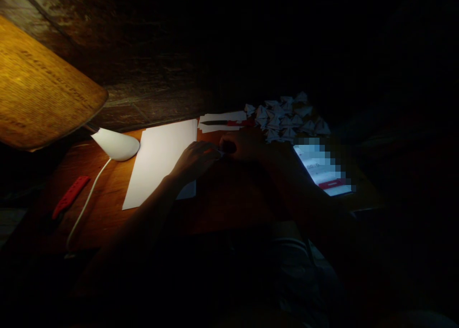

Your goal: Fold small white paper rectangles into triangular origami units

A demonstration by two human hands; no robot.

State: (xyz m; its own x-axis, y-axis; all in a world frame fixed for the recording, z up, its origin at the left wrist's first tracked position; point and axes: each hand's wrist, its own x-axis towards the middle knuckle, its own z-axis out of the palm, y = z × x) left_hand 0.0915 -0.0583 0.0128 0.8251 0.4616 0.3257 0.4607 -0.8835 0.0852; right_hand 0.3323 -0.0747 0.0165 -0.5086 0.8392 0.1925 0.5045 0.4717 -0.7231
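My left hand (197, 158) reaches over the right edge of a stack of white paper sheets (163, 156), its fingers closed at the tips. My right hand (241, 146) meets it from the right, curled with thumb and fingers together. Between the fingertips shows a small white piece of paper (221, 154), mostly covered by the fingers and dim. Just beyond the hands, a knife (215, 123) with a dark blade and red handle lies across some small cut papers (229, 115). Several folded paper pieces (283, 120) are heaped to the right of the knife.
A lamp with a tan shade (46, 89) and white base (116, 145) stands at left, its white cord (88, 201) running to the front edge. Near the cord lies a red slotted object (71, 194). A lit phone (319, 168) rests on the wooden table (222, 208) at right. Surroundings are dark.
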